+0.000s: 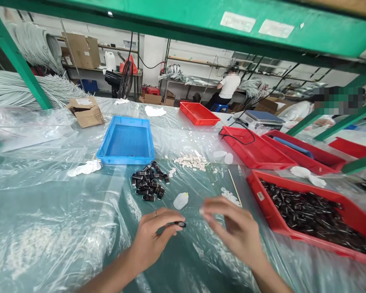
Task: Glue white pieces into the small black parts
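Note:
My left hand [152, 238] is closed in a pinch on a small black cylindrical part [180, 224], held just above the plastic-covered table. My right hand [232, 230] hovers close to the right of it, fingers curved and smeared by motion; whether it holds anything is unclear. A pile of the same black parts [148, 181] lies just beyond my left hand. A small white plastic bottle [181, 200] lies between the pile and my hands. A red tray [338, 244] full of black parts sits at my right.
A blue tray [110, 140] stands beyond the pile, with small white pieces [191, 162] scattered to its right. More red trays [253, 148] and a scale [262, 118] are at the back right. A cardboard box [87, 112] sits at back left. A person [228, 86] sits far behind.

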### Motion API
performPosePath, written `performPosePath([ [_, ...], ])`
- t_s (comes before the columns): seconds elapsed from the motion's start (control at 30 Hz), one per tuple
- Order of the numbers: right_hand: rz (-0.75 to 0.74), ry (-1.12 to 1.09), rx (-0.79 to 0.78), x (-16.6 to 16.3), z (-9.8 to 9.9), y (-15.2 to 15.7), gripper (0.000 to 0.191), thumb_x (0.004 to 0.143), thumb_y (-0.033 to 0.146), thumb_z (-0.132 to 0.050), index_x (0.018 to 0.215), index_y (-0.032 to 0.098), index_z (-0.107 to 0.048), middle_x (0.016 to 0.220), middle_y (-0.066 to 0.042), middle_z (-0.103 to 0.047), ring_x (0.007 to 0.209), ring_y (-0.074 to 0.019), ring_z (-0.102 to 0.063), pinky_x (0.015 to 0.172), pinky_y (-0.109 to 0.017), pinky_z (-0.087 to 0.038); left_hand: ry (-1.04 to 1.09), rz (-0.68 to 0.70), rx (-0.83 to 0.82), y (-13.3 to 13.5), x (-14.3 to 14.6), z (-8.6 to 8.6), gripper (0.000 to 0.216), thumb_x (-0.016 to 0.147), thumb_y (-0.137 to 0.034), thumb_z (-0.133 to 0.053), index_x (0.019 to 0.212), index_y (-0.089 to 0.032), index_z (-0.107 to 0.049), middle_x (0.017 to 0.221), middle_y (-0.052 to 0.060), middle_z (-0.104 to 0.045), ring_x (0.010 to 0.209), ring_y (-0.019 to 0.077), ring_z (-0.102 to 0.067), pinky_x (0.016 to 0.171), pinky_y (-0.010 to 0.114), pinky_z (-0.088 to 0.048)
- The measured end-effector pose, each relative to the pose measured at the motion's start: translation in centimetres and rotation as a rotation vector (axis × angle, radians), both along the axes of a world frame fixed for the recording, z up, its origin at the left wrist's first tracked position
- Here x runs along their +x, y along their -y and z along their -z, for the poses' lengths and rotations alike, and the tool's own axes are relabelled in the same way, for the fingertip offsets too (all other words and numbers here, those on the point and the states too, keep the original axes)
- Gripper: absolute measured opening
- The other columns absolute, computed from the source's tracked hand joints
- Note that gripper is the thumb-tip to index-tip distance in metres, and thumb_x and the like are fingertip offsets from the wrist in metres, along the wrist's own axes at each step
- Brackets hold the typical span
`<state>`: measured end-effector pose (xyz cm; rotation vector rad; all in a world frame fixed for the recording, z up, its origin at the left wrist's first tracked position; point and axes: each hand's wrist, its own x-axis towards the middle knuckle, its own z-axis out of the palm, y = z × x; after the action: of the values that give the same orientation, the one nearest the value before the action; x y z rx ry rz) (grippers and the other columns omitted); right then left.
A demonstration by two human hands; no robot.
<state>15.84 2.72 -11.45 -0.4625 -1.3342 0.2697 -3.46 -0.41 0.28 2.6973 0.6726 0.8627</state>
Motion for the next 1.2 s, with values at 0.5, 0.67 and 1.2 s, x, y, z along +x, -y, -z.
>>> performPosePath([
  [0.5,-0.067,-0.211,0.044,-5.4,0.3,3.9,0.046,0.082,0.021,-0.059,0.121,0.045,-0.058,0.095,-0.002,-0.061,0.079,-0.0228,-0.063,0.061,-0.040,-0.056,0.035,-0.113,-0.234,2.1,1.0,0.4,0.018,0.090,-0.009,-0.055,0.101,-0.018,-0.066,0.080,0.004,-0.059,0.067,0.0110,-0.062,0.062,0.022,-0.051],
  [0.67,-0.125,-0.183,0.023,-6.1,-0.6,3.9,0.042,0.083,0.023,-0.058,0.120,0.044,-0.054,0.097,0.000,-0.059,0.083,-0.0182,-0.061,0.067,-0.034,-0.056,-0.031,-0.271,-0.142,1.8,0.5,0.6,0.016,0.090,-0.011,-0.057,0.096,-0.023,-0.065,0.079,0.000,-0.059,0.070,0.0096,-0.059,0.062,0.019,-0.048],
  [1.2,0.451,0.054,-0.760,21.0,16.4,-13.4,0.011,0.076,0.009,-0.064,0.086,0.010,-0.069,0.085,-0.008,-0.068,0.075,-0.0157,-0.062,0.078,-0.032,-0.049,-0.197,-0.444,-0.231,-0.1,-0.1,2.7,0.020,0.093,-0.036,-0.057,0.106,-0.025,-0.067,0.098,0.004,-0.061,0.062,0.0085,-0.056,0.064,0.022,-0.045],
])
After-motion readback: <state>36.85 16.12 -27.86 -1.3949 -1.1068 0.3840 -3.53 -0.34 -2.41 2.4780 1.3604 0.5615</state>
